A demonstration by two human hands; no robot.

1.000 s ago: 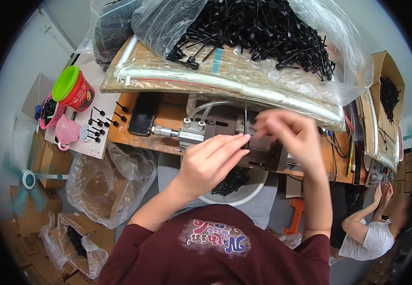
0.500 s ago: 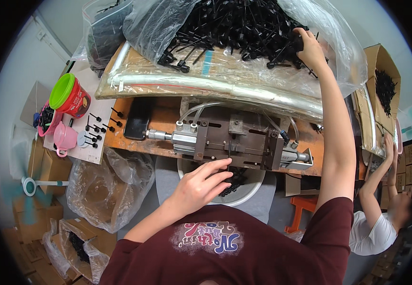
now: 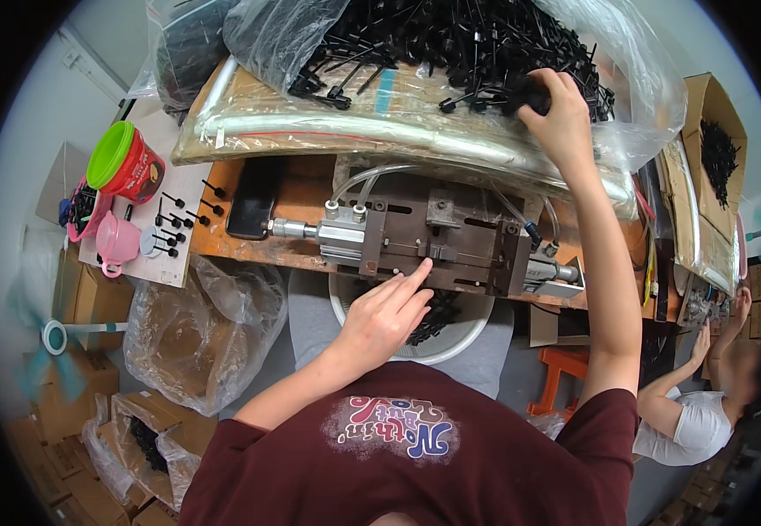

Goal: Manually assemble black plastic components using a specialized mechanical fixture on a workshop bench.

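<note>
- Boxes of brown cardboard (image 3: pixel 82 386) sit on the floor at the left, and one tall open cardboard box (image 3: pixel 714 167) stands at the right with black bits inside.
- Beside the boxes on the floor lies a crumpled clear bag (image 3: pixel 196 333).
- A red tub (image 3: pixel 130 167) with a green lid sits on a white board at the left. A pink cup (image 3: pixel 119 241) is just beside it, and small black pins (image 3: pixel 174 228) lie near both.
- A big clear plastic bag (image 3: pixel 626 96) at the top of the bench holds a heap of black plastic parts (image 3: pixel 450 44).
- A white bucket (image 3: pixel 437 337) under the bench holds more black parts.
- The right hand (image 3: pixel 560 110) reaches far up into the heap. Its fingers are curled tight around a bunch of black parts.
- The left hand (image 3: pixel 389 316) is low, over the bucket. Its fingers are held close together and stretched out, and the pointing finger touches the front of the grey metal machine (image 3: pixel 424 237) on the bench.
</note>
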